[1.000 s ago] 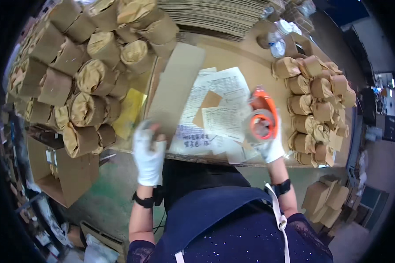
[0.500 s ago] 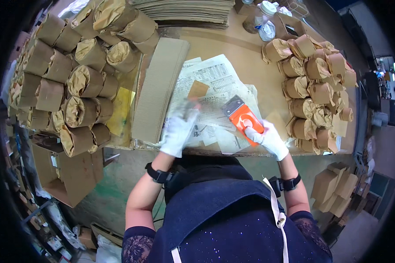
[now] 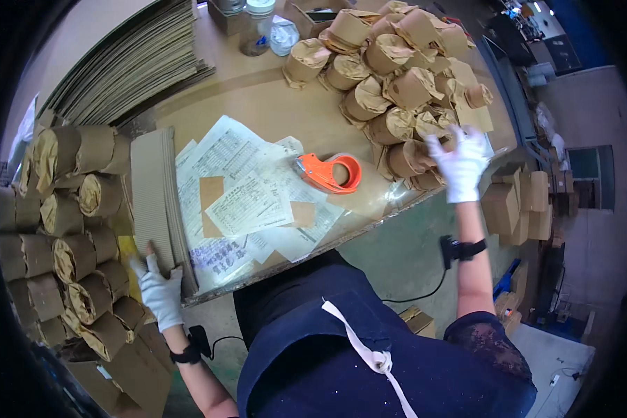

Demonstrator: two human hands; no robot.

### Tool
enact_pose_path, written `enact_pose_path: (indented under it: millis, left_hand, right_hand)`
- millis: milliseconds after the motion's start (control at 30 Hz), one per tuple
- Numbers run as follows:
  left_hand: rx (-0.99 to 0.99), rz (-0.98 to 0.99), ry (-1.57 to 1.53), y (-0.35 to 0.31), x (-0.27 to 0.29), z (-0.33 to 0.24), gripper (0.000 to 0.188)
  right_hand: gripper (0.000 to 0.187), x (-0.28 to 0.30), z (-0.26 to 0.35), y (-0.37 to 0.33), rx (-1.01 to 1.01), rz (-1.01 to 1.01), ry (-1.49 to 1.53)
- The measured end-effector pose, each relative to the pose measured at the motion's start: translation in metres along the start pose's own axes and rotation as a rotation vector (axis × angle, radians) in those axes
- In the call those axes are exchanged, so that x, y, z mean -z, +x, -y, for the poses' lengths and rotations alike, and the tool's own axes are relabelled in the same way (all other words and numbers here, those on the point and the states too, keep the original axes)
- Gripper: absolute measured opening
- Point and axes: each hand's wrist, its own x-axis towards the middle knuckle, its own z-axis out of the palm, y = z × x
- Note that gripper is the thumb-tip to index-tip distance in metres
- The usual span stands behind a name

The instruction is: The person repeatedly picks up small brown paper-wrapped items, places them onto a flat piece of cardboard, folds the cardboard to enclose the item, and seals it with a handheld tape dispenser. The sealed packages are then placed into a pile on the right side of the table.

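Note:
My left hand [image 3: 160,292], in a white glove, is at the near end of a stack of corrugated cardboard strips [image 3: 153,188], fingers apart and against its edge. My right hand [image 3: 461,166], also gloved, reaches over the near end of the right-hand pile with fingers spread. Just beside its fingertips is a paper-wrapped roll [image 3: 405,160]; whether they touch it I cannot tell. Between the hands lies an orange tape dispenser [image 3: 315,172], resting at the right of some printed sheets [image 3: 223,150]. A small brown card piece [image 3: 211,191] is partly covered by a sheet.
More brown paper-wrapped rolls [image 3: 76,254] are piled at the left. Flat cardboard sheets [image 3: 129,66] are stacked at the far left. A lidded jar [image 3: 256,31] and an open box [image 3: 306,19] stand at the back. Cardboard boxes [image 3: 512,202] sit beyond the table's right side.
My right hand has let go of the tape dispenser, now lying on the table, and moved right to the rolls. The left hand has moved left to the cardboard strips. The view has turned.

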Motion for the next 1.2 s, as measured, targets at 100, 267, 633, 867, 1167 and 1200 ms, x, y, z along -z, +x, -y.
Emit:
enact_pose_path:
  millis: [100, 267, 633, 867, 1167, 1200]
  left_hand:
    - [-0.201, -0.211, 0.014, -0.002, 0.021, -0.028, 0.094]
    - [-0.357, 0.125, -0.183, -0.039, 0.011, -0.163, 0.091]
    - [-0.792, -0.049, -0.286, -0.106, -0.051, -0.104, 0.048]
    - [-0.809, -0.242, -0.250, -0.103, -0.037, -0.103, 0.051]
    - [0.065, 0.120, -1.453, 0.032, -0.032, -0.129, 0.043]
    - [0.119, 0.038, -1.433, 0.043, -0.042, -0.135, 0.045]
  right_hand:
    - [0.078, -0.040, -0.093, -0.012, -0.301, 0.410, 0.362]
    - [0.075, -0.064, -0.109, -0.004, -0.385, 0.571, 0.577]
    - [0.068, 0.071, 0.129, -0.001, -0.369, 0.760, 1.404]
    - [0.080, 0.037, 0.326, -0.072, -0.455, 1.526, 1.697]
    - [0.082, -0.050, 0.379, -0.028, -0.107, 1.214, 1.488]
    - [0.083, -0.052, 0.384, -0.022, -0.249, 1.354, 1.574]
